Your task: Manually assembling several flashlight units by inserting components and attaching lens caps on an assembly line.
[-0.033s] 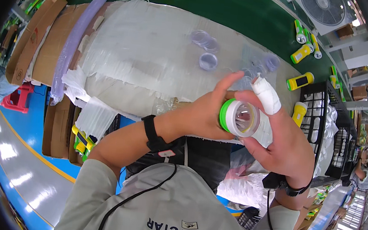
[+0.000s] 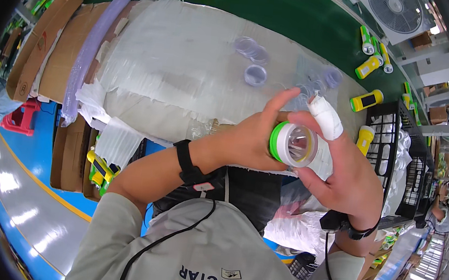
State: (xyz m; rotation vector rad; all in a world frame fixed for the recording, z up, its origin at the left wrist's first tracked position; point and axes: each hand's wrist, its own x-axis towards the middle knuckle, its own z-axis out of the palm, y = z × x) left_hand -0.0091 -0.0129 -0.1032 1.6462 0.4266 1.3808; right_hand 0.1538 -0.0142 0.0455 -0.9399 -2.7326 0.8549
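My left hand (image 2: 255,138) is closed round the green side of a flashlight (image 2: 278,141), thumb sticking up. The flashlight's head faces right, with a white ring and a clear lens; the rest of its body is hidden in my palm. Curved round that white ring is my right hand (image 2: 350,167), thumb at the lower edge and a finger at the upper edge. One of its fingers wears a white wrap (image 2: 326,118). Beyond my hands, clear round lenses (image 2: 255,75) lie on the plastic-covered work surface (image 2: 179,53), some stacked and some spread out.
A black crate (image 2: 383,136) holding white parts stands at my right. Yellow and green flashlights (image 2: 367,100) lie beside it and along the green belt (image 2: 297,16) at the back. Cardboard boxes (image 2: 72,159) are on the left, near a red stool (image 2: 21,117).
Both hands keep the same hold on the flashlight. The whole view has shifted very slightly.
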